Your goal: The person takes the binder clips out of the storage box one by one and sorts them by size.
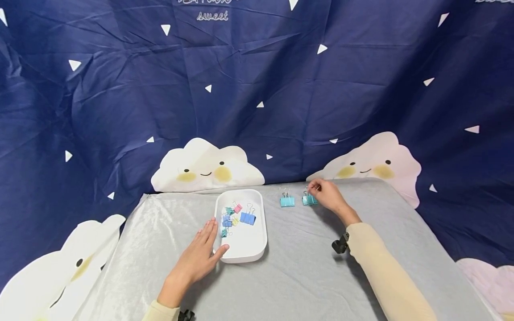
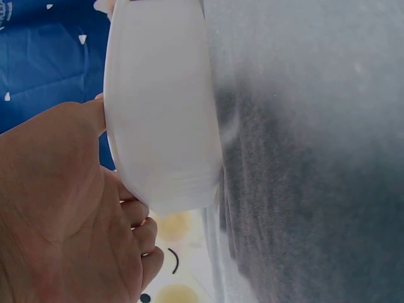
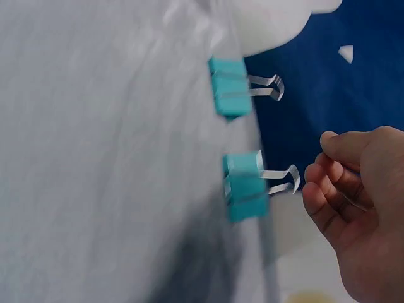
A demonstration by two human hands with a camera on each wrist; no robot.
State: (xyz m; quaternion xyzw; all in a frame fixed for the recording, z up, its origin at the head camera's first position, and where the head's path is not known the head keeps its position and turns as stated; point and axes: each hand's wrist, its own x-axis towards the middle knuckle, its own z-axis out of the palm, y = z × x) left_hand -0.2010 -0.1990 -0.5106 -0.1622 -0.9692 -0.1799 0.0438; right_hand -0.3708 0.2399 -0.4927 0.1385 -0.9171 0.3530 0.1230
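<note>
Teal, likely light yet stiff, the rightmost clip (image 1: 308, 200) near the table's (image 1: 305, 276) far edge offers wire handles (image 3: 278, 174) to grasp, beside the empty, loosely curled right hand (image 1: 327, 195); the outstretched left hand (image 1: 196, 258) touches the tray (image 1: 245, 245).

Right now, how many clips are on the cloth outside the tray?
2: one teal clip right of the tray, a second clip farther right, by the right hand. More could be hidden.
</note>
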